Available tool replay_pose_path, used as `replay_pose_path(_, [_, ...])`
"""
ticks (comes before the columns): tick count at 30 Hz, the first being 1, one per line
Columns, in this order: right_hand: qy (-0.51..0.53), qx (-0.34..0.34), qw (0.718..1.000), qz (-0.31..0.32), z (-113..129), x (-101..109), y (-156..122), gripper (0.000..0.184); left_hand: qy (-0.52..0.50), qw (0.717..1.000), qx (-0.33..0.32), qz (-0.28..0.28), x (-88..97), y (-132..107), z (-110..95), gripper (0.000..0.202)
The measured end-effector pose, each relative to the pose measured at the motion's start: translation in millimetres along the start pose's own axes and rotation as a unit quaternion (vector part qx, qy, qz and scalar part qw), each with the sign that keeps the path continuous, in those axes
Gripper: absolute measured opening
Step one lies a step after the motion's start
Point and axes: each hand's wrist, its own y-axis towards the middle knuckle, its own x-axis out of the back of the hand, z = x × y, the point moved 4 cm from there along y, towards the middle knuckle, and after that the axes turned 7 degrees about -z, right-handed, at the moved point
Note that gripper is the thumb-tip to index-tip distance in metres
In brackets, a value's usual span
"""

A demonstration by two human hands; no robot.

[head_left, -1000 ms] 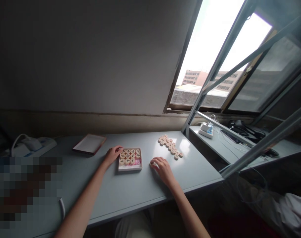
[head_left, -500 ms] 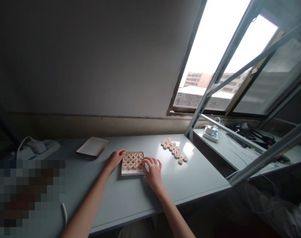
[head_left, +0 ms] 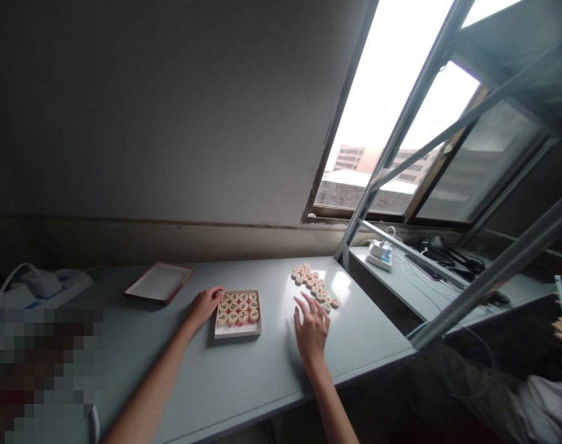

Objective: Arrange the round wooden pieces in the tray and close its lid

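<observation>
- The white box point(head_left: 238, 331) rests on the desk point(head_left: 262, 388), and its third row of round pieces point(head_left: 233, 306) now has a fourth piece at the right end, where the right hand is half a second ago.
- That appears to make three full rows of four, with a strip of pink floor showing along the box's near side.
- The left hand point(head_left: 208, 304) stays at the box's far left corner, fingers bent against the rim; whether they pinch it, one cannot tell.
- The right hand point(head_left: 312, 327) has left the box and hovers to its right, fingers spread, no piece visible in them.
- Its fingertips are near the loose pieces point(head_left: 310, 283), scattered to the right of the box and farther back, so the filling seems only partly done.
- The lid point(head_left: 158, 283) lies inside-up, left of the box and farther back.
</observation>
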Motion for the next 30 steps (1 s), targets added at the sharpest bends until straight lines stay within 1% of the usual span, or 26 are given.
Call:
replay_pose_path(2, [-0.052,-0.038,0.998,-0.025,-45,9,3,0.032,0.003,1.000,0.002,0.000,-1.0,1,2,0.032])
replay_pose_path(4, [-0.082,-0.052,0.995,-0.012,-83,15,2,0.033,0.009,1.000,0.004,0.006,-2.9,2,5,0.033])
replay_pose_path(5, [-0.091,-0.052,0.994,0.000,-97,18,0,0.033,0.012,1.000,0.005,0.010,-4.0,3,7,0.033])
replay_pose_path(7, [-0.104,-0.039,0.994,0.023,-112,18,-3,0.035,0.022,1.000,0.005,0.011,-5.3,5,11,0.034])
replay_pose_path(9, [-0.108,-0.014,0.993,0.043,-114,15,-5,0.037,0.036,0.999,0.011,0.002,-5.0,6,13,0.035])
replay_pose_path(11, [-0.102,0.012,0.993,0.058,-109,10,-6,0.037,0.048,0.999,0.023,-0.005,-3.5,6,13,0.036])
replay_pose_path(13, [-0.092,0.021,0.993,0.065,-103,6,-6,0.033,0.058,0.998,0.039,-0.008,-1.5,6,11,0.036])
replay_pose_path(17, [-0.074,0.009,0.995,0.073,-91,6,-9,0.024,0.091,0.993,0.067,-0.028,3.2,5,7,0.038])
replay_pose_path(20, [-0.074,0.007,0.994,0.080,-83,7,-11,0.021,0.102,0.991,0.078,-0.032,4.2,5,7,0.037])
replay_pose_path(22, [-0.085,0.000,0.994,0.073,-81,7,-10,0.023,0.099,0.992,0.076,-0.029,4.0,4,8,0.037])
replay_pose_path(25, [-0.108,-0.028,0.991,0.068,-85,5,-10,0.032,0.097,0.992,0.072,-0.026,3.9,3,7,0.037])
replay_pose_path(28, [-0.099,-0.030,0.990,0.094,-86,-1,-12,0.034,0.109,0.992,0.065,-0.026,4.0,2,5,0.036])
replay_pose_path(30, [-0.078,-0.019,0.991,0.106,-78,-4,-15,0.031,0.111,0.992,0.057,-0.025,3.9,1,3,0.035])
